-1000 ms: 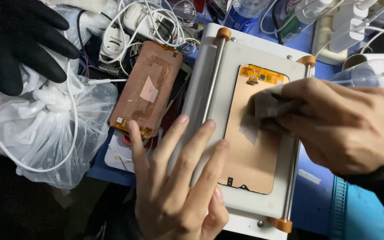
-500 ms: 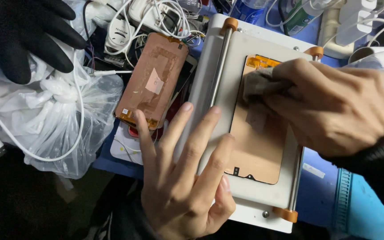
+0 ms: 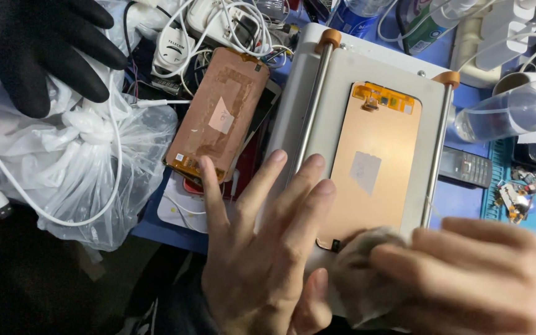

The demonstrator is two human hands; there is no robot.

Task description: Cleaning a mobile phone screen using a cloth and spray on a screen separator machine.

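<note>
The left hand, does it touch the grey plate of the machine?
Touching. In the head view the left hand lies flat with its fingertips pressed on the grey plate, no gap visible.

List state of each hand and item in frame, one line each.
Left hand: open, flat, fingers on the plate.
Right hand: gripping a cloth.
Cloth: wadded, at the panel's near end.
Panel: flat on the plate, copper back up.
Plate: between two rods.
Second panel: back up, on clutter beside the plate.
Gloved hand: another person's, on a plastic bag.
Plastic bag: crumpled.
</note>
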